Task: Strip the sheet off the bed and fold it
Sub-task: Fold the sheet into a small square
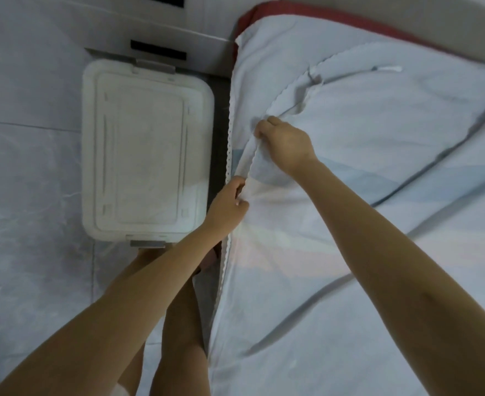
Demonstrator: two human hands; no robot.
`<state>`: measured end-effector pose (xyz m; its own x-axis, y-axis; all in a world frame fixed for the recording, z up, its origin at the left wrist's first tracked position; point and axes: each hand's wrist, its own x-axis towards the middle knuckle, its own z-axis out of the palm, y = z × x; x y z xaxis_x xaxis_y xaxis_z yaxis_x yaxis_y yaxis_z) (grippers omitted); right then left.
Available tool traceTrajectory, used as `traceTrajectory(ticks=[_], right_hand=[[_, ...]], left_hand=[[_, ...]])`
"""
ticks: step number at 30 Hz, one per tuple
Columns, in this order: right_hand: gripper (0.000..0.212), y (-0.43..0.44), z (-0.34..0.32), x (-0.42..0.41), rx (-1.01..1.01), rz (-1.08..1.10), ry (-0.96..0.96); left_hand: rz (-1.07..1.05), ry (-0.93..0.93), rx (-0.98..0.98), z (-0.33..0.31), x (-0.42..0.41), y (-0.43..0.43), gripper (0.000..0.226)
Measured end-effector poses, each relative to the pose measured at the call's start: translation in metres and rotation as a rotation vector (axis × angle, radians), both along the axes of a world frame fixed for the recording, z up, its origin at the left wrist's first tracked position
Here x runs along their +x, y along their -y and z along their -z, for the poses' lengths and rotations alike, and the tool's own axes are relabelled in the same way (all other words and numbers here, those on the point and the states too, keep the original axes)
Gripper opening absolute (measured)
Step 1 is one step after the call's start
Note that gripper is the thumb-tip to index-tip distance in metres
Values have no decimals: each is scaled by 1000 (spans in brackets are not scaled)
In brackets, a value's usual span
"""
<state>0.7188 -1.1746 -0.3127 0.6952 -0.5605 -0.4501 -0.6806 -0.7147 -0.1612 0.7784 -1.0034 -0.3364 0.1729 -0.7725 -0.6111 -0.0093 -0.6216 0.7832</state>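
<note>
The pale blue sheet (364, 195), scallop-trimmed along its edge, lies creased over the bed (307, 11), its near-left edge gathered up and folded back onto itself.

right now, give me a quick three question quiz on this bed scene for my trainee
1. True or false: the right hand pinches the sheet at its edge.
2. What stands beside the bed? A: a lidded white bin. B: a chair. C: a laundry basket.
3. Fill in: the left hand grips the sheet ____ to the person than the right hand does.

Key: 1 true; 2 A; 3 nearer.
</note>
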Motion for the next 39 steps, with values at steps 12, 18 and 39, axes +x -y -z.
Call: traceTrajectory(ticks=[12,18,39], right_hand=[[49,62,-24,-19,-114,857,-37],[37,56,-19,-54,280,1530,497],[6,51,-36,-96,834,1820,1068]], left_hand=[[584,461,-353,-32,3,89,30],[665,656,-552,-18,1,75,61],[509,834,-426,-12,-34,86,64]])
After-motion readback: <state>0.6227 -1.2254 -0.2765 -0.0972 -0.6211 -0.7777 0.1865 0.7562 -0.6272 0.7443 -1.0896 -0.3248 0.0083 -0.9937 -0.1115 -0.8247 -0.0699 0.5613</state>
